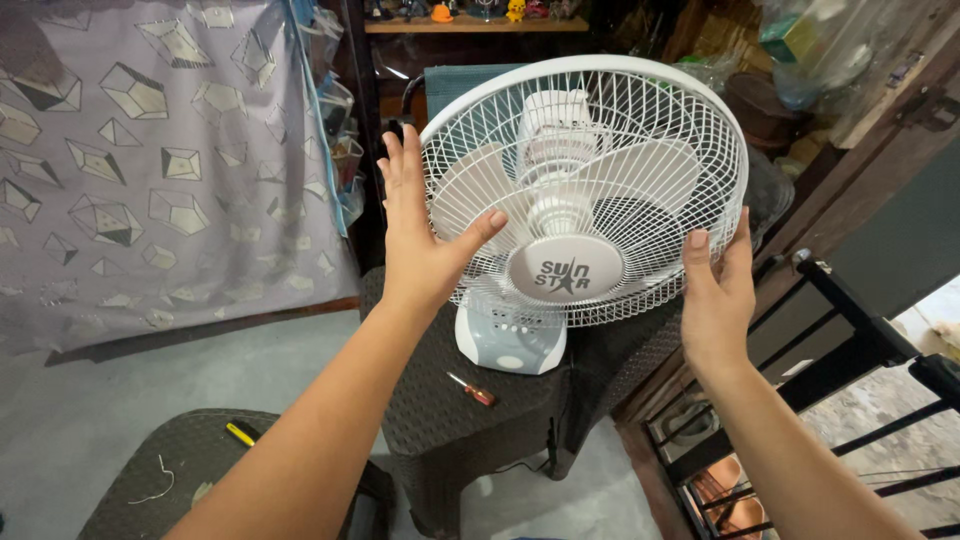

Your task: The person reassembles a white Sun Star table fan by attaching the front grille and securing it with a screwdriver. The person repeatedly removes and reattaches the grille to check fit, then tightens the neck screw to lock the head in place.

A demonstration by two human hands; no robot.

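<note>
A white desk fan (590, 180) stands on a dark woven stool (440, 400), its round wire grille tilted up toward me. My left hand (420, 230) presses flat against the grille's left rim, thumb across the wires. My right hand (715, 285) grips the lower right rim, thumb in front and fingers behind. The fan's grey-white base (505, 340) with a row of buttons sits below the grille. A small screwdriver with a red handle (472, 389) lies on the stool in front of the base.
A second dark woven stool (160, 480) at lower left holds a yellow-handled tool (240, 433). A patterned grey curtain (150, 160) hangs at left. A black metal railing (850, 340) runs at right. A shelf with small figures (450, 18) sits behind the fan.
</note>
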